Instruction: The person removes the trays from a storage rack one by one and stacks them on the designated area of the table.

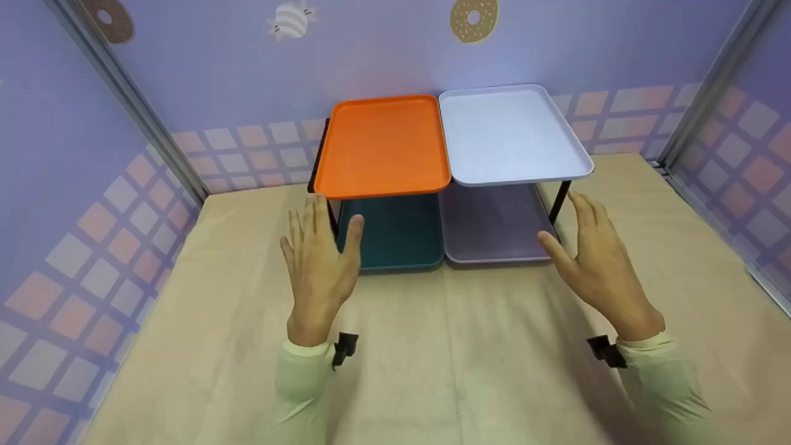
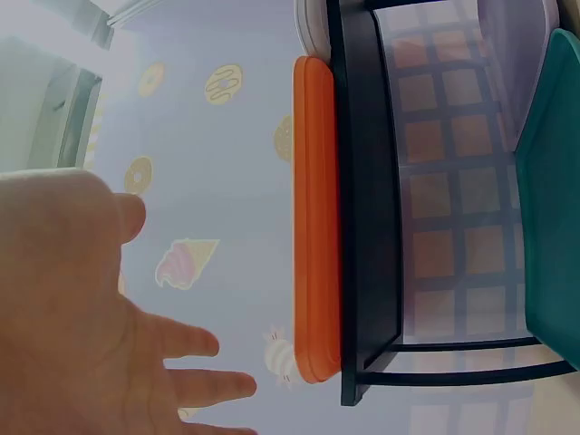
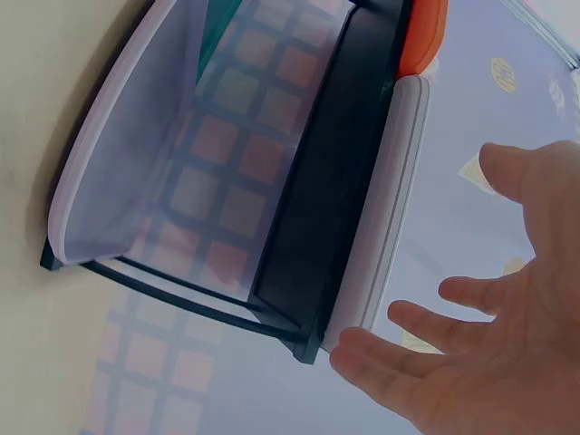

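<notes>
My left hand (image 1: 321, 266) is held up with straight, spread fingers in front of the left side of a two-level black rack (image 2: 370, 199). Opposite it, my right hand (image 1: 599, 269) is raised by the rack's right front leg, its fingers extended and nothing in its grasp. On the upper level lie an orange tray (image 1: 383, 148) at left and a pale white tray (image 1: 513, 133) at right. Below them sit a teal tray (image 1: 398, 232) and a greyish-purple tray (image 1: 494, 225). Both wrist views show bare palms beside the rack, apart from the trays.
The rack stands on a beige-covered table (image 1: 401, 358), close to a lilac back wall (image 1: 377, 55) with printed sweets and checks. Side walls (image 1: 62, 204) with metal corner posts (image 1: 133, 99) enclose the table. A small black mount (image 1: 345, 349) is on my left wrist.
</notes>
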The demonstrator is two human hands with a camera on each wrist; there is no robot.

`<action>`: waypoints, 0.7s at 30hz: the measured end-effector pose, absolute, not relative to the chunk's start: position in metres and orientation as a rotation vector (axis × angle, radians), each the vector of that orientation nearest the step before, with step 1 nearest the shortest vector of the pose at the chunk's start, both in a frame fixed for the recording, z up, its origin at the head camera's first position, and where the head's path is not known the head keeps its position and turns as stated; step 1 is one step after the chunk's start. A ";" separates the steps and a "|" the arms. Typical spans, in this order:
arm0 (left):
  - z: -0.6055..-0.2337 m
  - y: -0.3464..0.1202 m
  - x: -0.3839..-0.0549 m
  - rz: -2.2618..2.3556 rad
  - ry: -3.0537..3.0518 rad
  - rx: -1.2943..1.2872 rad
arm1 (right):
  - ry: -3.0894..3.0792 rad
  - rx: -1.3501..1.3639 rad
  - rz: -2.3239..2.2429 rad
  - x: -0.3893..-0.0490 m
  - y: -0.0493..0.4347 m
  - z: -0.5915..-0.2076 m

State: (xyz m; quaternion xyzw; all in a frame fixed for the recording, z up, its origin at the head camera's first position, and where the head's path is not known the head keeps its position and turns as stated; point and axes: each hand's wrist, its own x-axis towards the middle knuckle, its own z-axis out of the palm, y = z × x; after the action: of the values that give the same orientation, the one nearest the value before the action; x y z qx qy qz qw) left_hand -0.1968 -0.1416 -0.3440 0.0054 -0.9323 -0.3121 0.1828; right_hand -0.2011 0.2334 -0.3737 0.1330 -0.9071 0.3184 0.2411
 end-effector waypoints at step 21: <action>-0.369 -0.173 -0.249 -1.211 -2.356 0.088 | -2.332 0.166 1.311 -0.217 0.224 -0.378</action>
State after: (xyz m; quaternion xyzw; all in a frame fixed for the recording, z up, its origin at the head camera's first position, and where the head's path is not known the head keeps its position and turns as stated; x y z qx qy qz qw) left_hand -0.2495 -0.1727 -0.3690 0.0323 -0.8622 -0.4432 0.2432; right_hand -0.2166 0.2237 -0.3784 0.0603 -0.8470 0.4762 0.2283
